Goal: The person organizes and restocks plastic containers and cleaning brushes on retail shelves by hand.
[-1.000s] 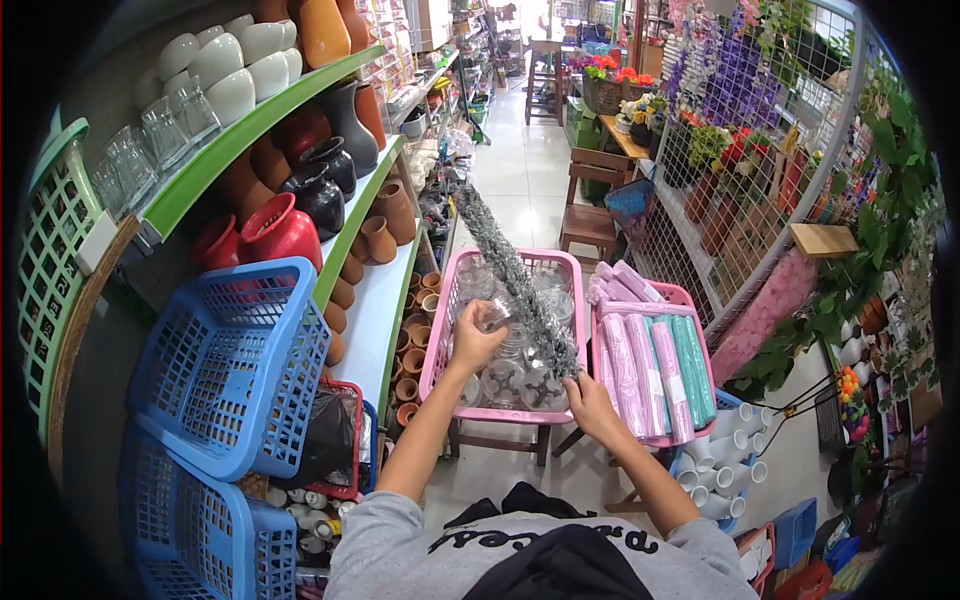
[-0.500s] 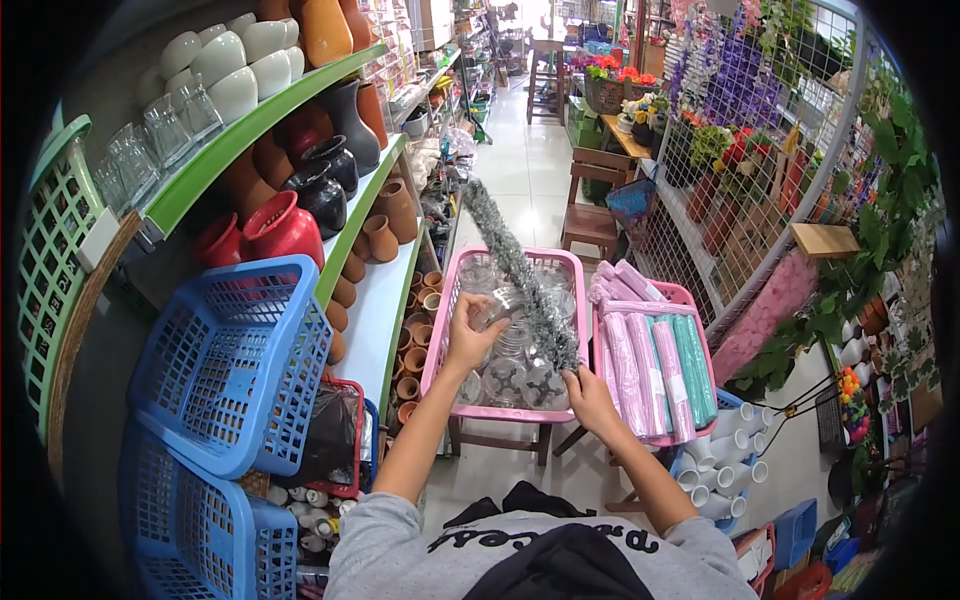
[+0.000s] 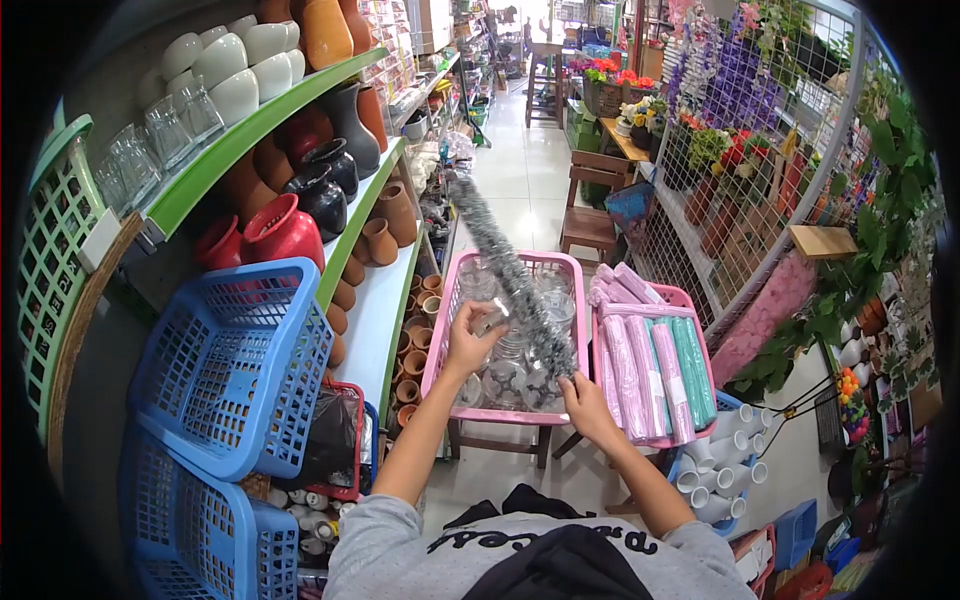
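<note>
In my left hand (image 3: 468, 340) is a small clear glass piece (image 3: 491, 317), pinched between thumb and fingers above a pink basket (image 3: 505, 415). My right hand (image 3: 588, 404) is closed around the lower end of a fluffy grey-green duster (image 3: 508, 268). The duster slants up and left across the basket, its bristles close beside the glass piece. Several clear glass items (image 3: 503, 382) fill the basket below both hands; the duster hides some of them.
A second pink basket (image 3: 706, 350) with wrapped pink and teal rolls stands right of the first. Blue baskets (image 3: 228, 462) are stacked at left by green-edged shelves (image 3: 285, 108) of pots and bowls. Beyond are a wooden chair (image 3: 590, 222) and a tiled aisle (image 3: 510, 170).
The duster's upper end has shifted slightly left, and its lower end has moved a little left and down with my right hand. My left hand still holds the glass piece, turned slightly.
</note>
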The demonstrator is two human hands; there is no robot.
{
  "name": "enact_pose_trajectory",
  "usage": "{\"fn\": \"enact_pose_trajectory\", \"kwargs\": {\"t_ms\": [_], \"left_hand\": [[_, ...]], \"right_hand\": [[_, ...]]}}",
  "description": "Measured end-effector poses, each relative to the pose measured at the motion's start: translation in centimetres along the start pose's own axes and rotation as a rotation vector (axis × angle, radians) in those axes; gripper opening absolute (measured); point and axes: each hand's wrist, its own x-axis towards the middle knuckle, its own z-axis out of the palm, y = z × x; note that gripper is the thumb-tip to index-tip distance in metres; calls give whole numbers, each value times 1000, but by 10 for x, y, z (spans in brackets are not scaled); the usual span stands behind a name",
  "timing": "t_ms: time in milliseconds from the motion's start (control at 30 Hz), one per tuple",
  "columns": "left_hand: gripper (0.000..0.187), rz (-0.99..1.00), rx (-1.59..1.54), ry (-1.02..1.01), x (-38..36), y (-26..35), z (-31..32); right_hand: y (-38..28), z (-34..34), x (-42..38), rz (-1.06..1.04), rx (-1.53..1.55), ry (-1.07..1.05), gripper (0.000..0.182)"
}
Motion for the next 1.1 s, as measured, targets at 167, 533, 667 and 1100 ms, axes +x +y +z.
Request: {"fn": "enact_pose_trajectory", "kwargs": {"t_ms": [167,533,667,1100], "left_hand": [[43,-82,115,-45,5,0,-10],[35,59,-295,6,11,6,-13],[20,-330,-810,180,10,5,-12],[25,-857,-1113,502,28,5,8]], "right_hand": [[3,0,2,-2,64,4,36],[16,1,6,37,205,-102,36],[26,1,8,12,201,-148,36],[18,0,32,-216,-161,-29,30]]}}
